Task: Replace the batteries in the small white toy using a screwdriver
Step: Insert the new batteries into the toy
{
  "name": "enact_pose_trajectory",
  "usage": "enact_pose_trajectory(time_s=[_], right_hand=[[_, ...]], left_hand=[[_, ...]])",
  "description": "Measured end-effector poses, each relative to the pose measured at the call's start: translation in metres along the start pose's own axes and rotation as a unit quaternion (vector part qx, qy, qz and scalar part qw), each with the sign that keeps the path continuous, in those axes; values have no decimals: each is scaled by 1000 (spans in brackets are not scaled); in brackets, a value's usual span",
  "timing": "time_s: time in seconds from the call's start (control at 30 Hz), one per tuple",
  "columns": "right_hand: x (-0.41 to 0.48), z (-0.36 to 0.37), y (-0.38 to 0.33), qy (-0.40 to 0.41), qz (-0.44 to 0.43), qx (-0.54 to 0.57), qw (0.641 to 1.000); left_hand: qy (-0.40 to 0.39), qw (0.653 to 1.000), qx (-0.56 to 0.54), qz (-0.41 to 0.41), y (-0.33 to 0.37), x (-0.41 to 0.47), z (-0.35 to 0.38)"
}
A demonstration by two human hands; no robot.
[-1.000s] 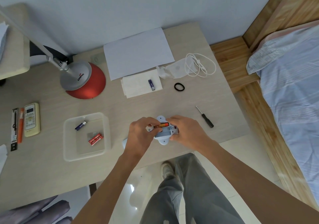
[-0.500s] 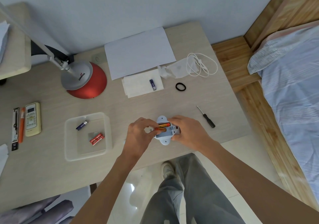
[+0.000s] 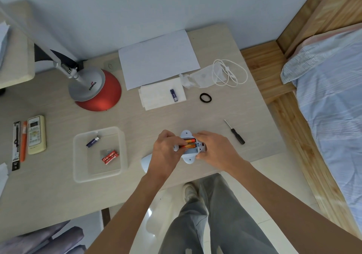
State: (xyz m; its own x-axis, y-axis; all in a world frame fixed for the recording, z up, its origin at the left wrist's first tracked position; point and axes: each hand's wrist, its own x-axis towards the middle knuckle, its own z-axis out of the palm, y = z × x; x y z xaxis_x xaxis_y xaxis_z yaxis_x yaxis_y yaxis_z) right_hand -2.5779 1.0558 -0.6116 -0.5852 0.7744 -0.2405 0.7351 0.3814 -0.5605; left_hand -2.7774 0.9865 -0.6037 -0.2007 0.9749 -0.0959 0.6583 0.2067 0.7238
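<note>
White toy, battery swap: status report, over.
Left hand pinches lower orange battery in the bay. Right hand grips white toy, bay open. Screwdriver lies on desk, right of hands, untouched.

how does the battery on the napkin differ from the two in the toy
The napkin battery is dark blue; the toy batteries are orange and gold. It lies alone and untouched, front to back; they sit side by side, left to right, in the toy held by the left hand and right hand. All are slim cylinders.

toy [image 3: 189, 156] between hands | screwdriver [image 3: 234, 132] right | tray [image 3: 78, 156] left | lamp [image 3: 96, 91] behind
</note>
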Motion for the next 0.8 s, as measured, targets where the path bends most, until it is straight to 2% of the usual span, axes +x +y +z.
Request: enact_pose_trajectory(time_s=[0.2, 0.43, 0.63, 0.8], right_hand=[[3, 1, -4, -4, 2, -8, 1000], [4, 0, -4, -7, 5, -13, 1000], [3, 1, -1, -12, 2, -20, 1000], [4, 2, 0, -13, 2, -9, 1000]], left_hand=[[-28, 999, 41, 19, -4, 4, 4], [-25, 999, 22, 14, -5, 5, 1], [37, 998, -39, -26, 7, 13, -27], [52, 998, 0, -34, -4, 63, -37]])
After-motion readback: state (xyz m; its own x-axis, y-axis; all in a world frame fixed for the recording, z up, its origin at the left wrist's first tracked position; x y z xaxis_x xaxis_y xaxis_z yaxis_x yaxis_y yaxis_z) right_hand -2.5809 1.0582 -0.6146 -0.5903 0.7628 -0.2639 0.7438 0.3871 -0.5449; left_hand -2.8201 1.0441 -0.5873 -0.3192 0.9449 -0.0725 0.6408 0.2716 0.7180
